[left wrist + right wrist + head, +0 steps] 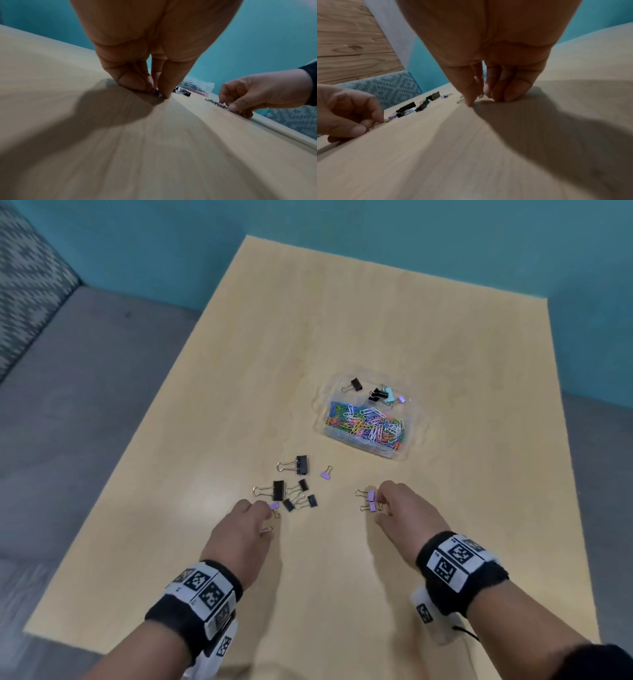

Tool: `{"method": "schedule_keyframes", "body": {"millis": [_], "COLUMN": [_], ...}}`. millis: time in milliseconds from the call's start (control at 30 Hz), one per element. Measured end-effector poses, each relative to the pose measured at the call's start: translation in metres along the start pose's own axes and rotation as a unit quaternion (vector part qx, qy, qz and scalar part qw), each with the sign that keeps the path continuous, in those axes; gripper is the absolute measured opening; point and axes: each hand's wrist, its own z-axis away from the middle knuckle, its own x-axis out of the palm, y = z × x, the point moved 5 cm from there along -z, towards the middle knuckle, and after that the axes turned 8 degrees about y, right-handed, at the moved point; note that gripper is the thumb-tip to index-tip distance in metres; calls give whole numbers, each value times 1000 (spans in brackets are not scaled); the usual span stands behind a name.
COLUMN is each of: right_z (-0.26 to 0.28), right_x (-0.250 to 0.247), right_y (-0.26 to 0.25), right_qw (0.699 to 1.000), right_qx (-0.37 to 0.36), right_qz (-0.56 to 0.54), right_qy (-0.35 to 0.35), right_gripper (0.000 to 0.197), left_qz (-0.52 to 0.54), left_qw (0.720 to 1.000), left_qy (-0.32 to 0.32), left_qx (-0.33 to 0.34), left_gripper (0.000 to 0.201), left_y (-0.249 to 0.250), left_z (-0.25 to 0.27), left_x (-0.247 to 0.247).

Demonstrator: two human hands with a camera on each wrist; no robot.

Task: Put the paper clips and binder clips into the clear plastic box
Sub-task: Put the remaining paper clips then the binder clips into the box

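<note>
Fingertips of my left hand (244,529) pinch a purple clip (274,506) on the table (445,542); my right hand (406,510) pinches two purple clips (371,500). Black clips (291,487) lie between them, the clear box (368,414) farther off.

Left wrist: fingers (133,81) curled, pressing down.

Right wrist: fingers (510,93) curled on the table.

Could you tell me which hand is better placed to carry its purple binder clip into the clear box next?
Probably the right hand: it pinches at two purple clips and sits nearer the clear plastic box. The left hand, on another purple clip, is farther away.
</note>
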Motion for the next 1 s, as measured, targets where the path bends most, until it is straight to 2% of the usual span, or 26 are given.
{"method": "schedule_keyframes", "body": {"millis": [100, 233, 367, 433, 500, 533, 567, 633, 667, 700, 733, 767, 800, 833, 900, 933, 967, 1000], "right_z": [-3, -11, -16, -16, -13, -10, -8, -1, 2, 3, 4, 3, 1, -1, -6, -7, -8, -8], "right_x": [3, 6, 1, -1, 0, 1, 2, 6, 7, 7, 6, 6, 6, 6, 1, -1, -1, -1], "right_y": [-3, -1, 1, 5, 12, 15, 17, 19, 18, 17, 16, 17, 15, 14, 6, 1, -3, -7], "right_qw": [1000, 1000, 997, 993, 975, 951, 912, 824, 795, 782, 784, 796, 814, 840, 909, 938, 960, 975], "right_qx": [8, 15, 60, 91, 140, 174, 212, 281, 301, 309, 307, 302, 292, 277, 225, 198, 174, 158], "right_qz": [0, 14, -26, -66, -165, -250, -345, -488, -524, -539, -537, -522, -501, -466, -350, -284, -217, -159], "right_qy": [20, 18, 31, 37, 49, 55, 60, 56, 52, 51, 51, 51, 47, 42, 30, 22, 12, 0], "right_gripper": [11, 18, 10, 8, 8, 10, 12, 18, 22, 26, 28, 28, 26, 21, 8, 7, 12, 19], "left_qz": [-11, -46, -70, -49, 48, 150, 270, 461, 513, 539, 546, 534, 504, 452, 285, 188, 103, 43], "left_qw": [1000, 998, 996, 998, 997, 982, 948, 854, 819, 799, 795, 803, 823, 856, 937, 969, 987, 994], "left_qy": [9, 10, 14, 15, 24, 25, 20, 1, -7, -10, -7, 0, 9, 22, 38, 34, 29, 30], "left_qx": [1, 30, 55, 26, -55, -113, -167, -242, -259, -266, -266, -265, -261, -251, -198, -159, -123, -93], "left_gripper": [22, 20, 13, 14, 14, 13, 14, 17, 18, 18, 19, 21, 22, 23, 17, 10, 4, 9], "left_y": [0, 1, 5, 3, -4, -7, -8, -6, -4, -3, -2, -4, -6, -9, -7, -3, 2, 6], "left_z": [1, 1, 4, 2, -1, -2, -1, 3, 5, 4, 3, -1, -5, -10, -18, -20, -22, -22], "left_x": [1, 7, 10, 10, 5, 2, 0, -3, -4, -5, -6, -6, -5, -5, -6, -6, -6, -4]}}
